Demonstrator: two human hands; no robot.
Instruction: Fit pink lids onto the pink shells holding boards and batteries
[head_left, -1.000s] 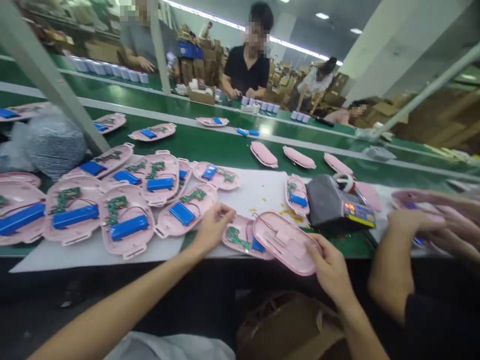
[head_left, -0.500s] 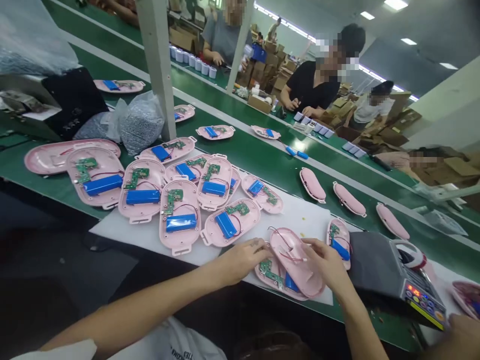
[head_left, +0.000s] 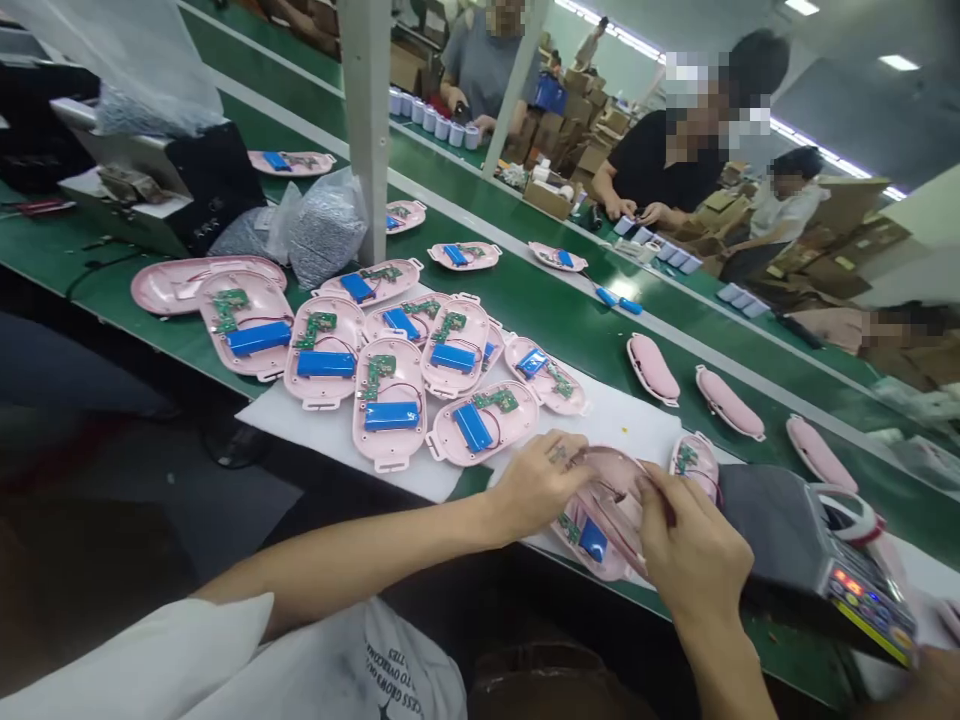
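Note:
Between my hands a pink plastic shell (head_left: 624,470) is held tilted, with thin wires inside it. My left hand (head_left: 541,482) has its fingers closed at the shell's upper left end. On the shell's right edge, the thumb and fingers of my right hand (head_left: 694,545) are wrapped. Just beneath lies another pink shell with a green circuit board and a blue battery pack (head_left: 594,541), partly covered by the held one. Several similar open shells (head_left: 391,440) with boards and batteries lie to the left, some overlapping.
At right stands a dark machine (head_left: 780,520) with a lit red display and a tape roll. Closed pink shells (head_left: 729,400) lie on the green conveyor (head_left: 525,300). A grey post (head_left: 365,130) and a bag of small parts (head_left: 328,225) stand left. Co-workers sit across.
The shell has been lifted and tilted up, and my left hand has moved from the lower shell's edge onto it. My view has shifted, so the bench appears further right.

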